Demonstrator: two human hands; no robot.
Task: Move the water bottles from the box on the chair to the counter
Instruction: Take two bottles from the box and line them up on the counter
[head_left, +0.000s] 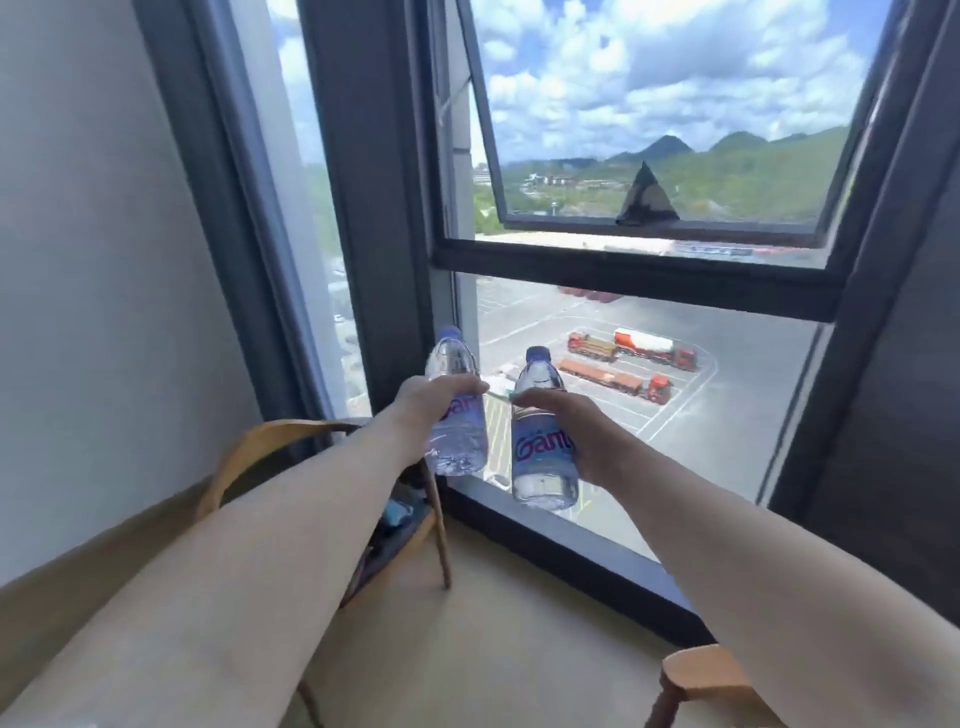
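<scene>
Two bare forearms reach out from the bottom corners, sleeveless, ending in the left hand (434, 397) and right hand (571, 426).

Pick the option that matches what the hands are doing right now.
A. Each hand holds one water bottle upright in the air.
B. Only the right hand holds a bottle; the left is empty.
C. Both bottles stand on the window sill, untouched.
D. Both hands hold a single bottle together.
A: the left hand grips the left bottle and the right hand grips the right bottle, both upright with blue caps on top, held up before the window.
</scene>
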